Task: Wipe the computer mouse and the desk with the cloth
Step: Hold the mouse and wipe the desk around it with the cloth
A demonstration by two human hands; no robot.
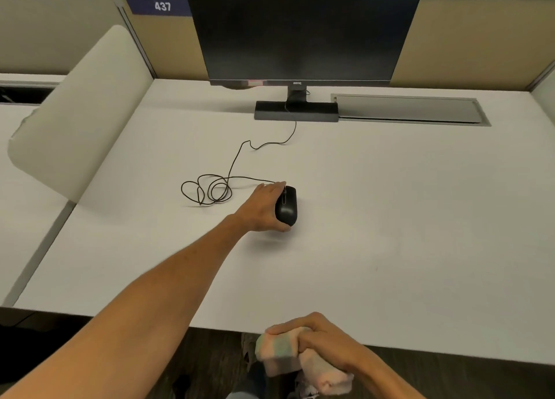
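left hand gripping mouse mid-desk in front of the monitor, likely steadying it for wiping | right hand clutching bunched cloth well nearer than monitor, past desk's front edge; staged

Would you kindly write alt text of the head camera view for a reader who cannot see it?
A person's left hand grips a black wired mouse on a white desk, while the right hand holds a bunched pastel cloth at the desk's near edge. The mouse cable coils leftward, and a dark monitor stands behind.
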